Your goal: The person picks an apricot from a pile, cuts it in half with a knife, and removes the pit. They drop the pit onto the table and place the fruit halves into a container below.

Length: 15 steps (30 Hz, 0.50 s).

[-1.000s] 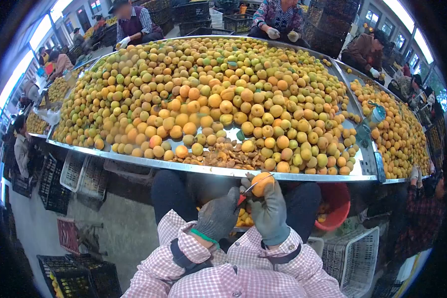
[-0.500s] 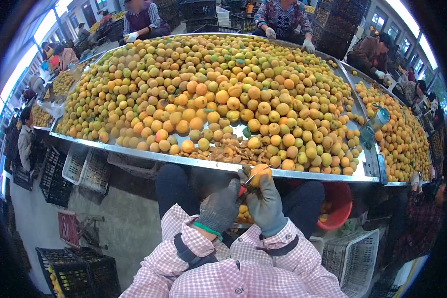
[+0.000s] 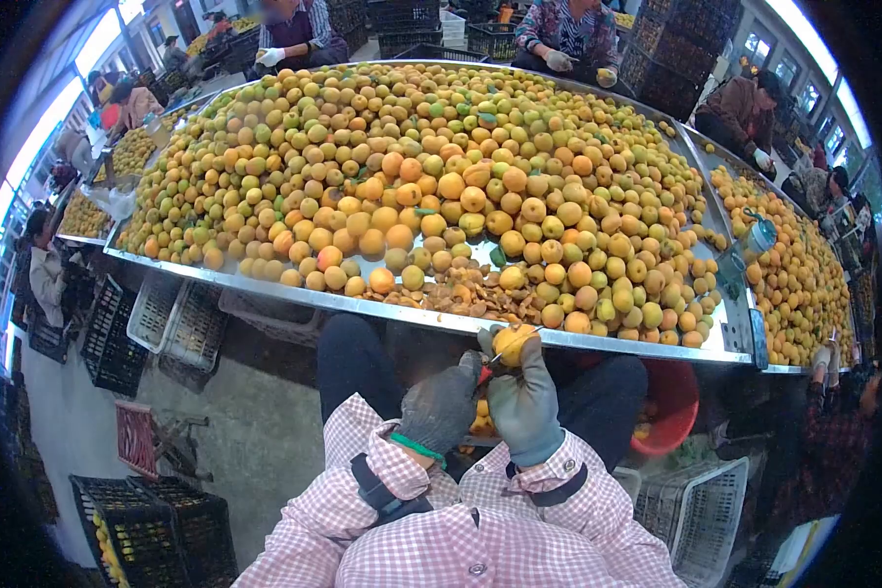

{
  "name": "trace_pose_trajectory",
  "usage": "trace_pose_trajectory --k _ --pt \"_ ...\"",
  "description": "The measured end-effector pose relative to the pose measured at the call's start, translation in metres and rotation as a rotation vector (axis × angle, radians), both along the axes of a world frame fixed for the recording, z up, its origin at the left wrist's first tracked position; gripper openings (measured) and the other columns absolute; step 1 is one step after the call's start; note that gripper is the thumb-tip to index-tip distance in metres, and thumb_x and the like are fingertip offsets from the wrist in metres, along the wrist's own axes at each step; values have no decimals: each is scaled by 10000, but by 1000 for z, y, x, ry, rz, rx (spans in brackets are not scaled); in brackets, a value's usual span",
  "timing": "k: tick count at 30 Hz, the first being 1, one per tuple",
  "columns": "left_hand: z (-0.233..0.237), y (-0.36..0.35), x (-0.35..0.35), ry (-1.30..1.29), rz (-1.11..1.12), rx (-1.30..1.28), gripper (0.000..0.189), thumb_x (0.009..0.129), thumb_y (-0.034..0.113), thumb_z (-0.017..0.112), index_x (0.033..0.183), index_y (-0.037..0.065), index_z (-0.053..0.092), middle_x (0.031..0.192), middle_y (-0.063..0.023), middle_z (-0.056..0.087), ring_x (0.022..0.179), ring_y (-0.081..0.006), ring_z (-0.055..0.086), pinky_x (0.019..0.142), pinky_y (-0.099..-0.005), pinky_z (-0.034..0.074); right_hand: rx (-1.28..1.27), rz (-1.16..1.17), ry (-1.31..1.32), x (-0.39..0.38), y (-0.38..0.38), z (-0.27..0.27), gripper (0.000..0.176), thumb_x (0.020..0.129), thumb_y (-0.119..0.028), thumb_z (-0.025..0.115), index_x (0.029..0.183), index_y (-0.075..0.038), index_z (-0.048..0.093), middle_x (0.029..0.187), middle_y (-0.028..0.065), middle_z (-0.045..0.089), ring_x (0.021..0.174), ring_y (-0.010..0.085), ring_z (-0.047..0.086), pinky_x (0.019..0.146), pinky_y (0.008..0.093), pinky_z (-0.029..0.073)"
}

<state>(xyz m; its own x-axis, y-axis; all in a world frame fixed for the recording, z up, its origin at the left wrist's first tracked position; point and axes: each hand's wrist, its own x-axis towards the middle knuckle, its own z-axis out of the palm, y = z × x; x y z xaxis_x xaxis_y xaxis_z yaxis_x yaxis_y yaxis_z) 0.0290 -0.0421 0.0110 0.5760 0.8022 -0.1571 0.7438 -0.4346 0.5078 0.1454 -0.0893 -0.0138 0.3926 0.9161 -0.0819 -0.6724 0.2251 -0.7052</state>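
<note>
At the near edge of a metal-rimmed table (image 3: 412, 319), my right hand (image 3: 525, 410), in a grey glove, has its fingers closed around a yellow-orange apricot (image 3: 513, 343). Close beside it, my left hand (image 3: 439, 407), in a dark grey glove with a green cuff, grips a small knife with a red handle (image 3: 484, 374). A bit of the blade shows by the fruit's lower left side; the rest is hidden. Brown peelings (image 3: 475, 294) lie on the table just beyond my hands, before a broad heap of apricots (image 3: 382, 186). More fruit shows below, between my hands.
A red tub (image 3: 671, 416) and a pale plastic crate (image 3: 710, 510) stand at my right. White crates (image 3: 191, 328) and black crates (image 3: 157, 529) are on the floor at left. A bottle (image 3: 755, 240) stands at the table's right. Several people sit around the tables.
The apricot has turned in my right hand, and the blade that lay across its face now shows at its lower left. The view has shifted slightly.
</note>
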Motion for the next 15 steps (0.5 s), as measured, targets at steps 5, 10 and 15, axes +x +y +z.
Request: trace_pose_trajectory --k 5,10,15 --pt "-18 1 -2 -73 12 -10 290 822 153 528 1109 123 512 815 -175 641 779 -368 632 643 -487 477 -67 63 220 4 0 12 291 957 -234 472 1149 -16 488 1058 84 552 986 188 535 873 344 459" --pt "-26 11 -19 -170 51 -37 247 825 132 564 1069 104 542 858 -169 643 805 -358 634 656 -455 493 -131 -99 121 24 3 -11 351 945 -366 467 1071 -41 499 984 90 566 880 189 555 770 342 482" --pt "9 14 -22 -487 -26 22 242 795 97 654 1014 66 556 872 -150 645 808 -326 646 655 -351 510 -156 165 556 49 -12 6 270 905 -299 561 988 -43 537 905 78 588 831 194 574 748 322 482"
